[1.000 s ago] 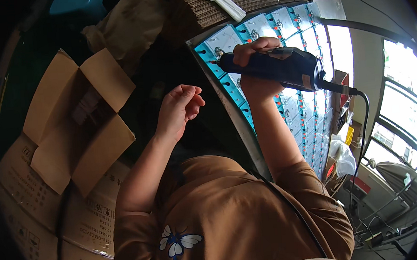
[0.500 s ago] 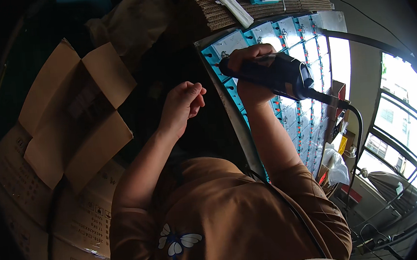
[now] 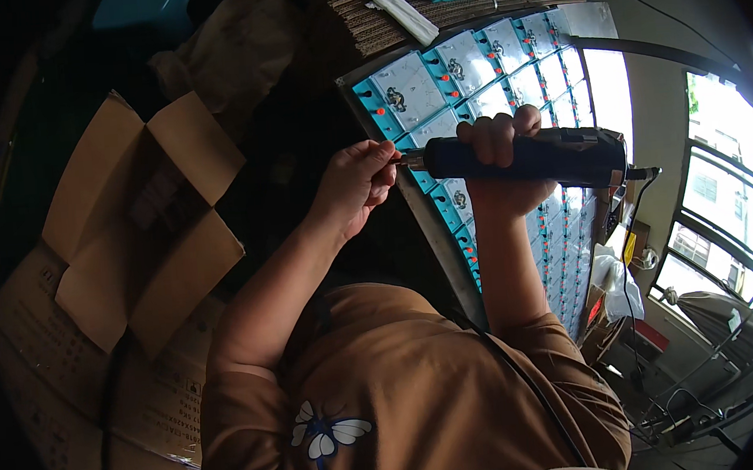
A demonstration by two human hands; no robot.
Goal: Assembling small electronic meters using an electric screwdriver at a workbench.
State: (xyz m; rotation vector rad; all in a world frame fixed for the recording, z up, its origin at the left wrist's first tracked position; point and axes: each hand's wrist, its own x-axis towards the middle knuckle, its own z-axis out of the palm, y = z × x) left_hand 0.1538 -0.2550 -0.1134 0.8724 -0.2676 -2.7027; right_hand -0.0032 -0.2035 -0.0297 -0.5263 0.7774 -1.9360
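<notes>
A dark corded electric screwdriver [image 3: 585, 157] lies nearly level in my right hand [image 3: 499, 139], whose fingers wrap round its body. Its bit end points left, and the cord leaves from the right end. My left hand [image 3: 354, 184] is closed in a pinch right at the bit tip; anything small between thumb and fingers is hidden. Beneath the tool stretch rows of teal units [image 3: 410, 91] with pale clear-looking tops, red and black knobs and small metal fittings.
An open cardboard box [image 3: 103, 254] stands at the left on closed cartons [image 3: 153, 416]. Stacked cardboard sheets [image 3: 362, 22] lie at the far side, with a white strip [image 3: 391, 11] and more teal units on top. A window [image 3: 728, 202] is at the right.
The screwdriver has swung from a slant over the units to nearly level, its tip now meeting my left fingers. My left hand has moved slightly right towards it.
</notes>
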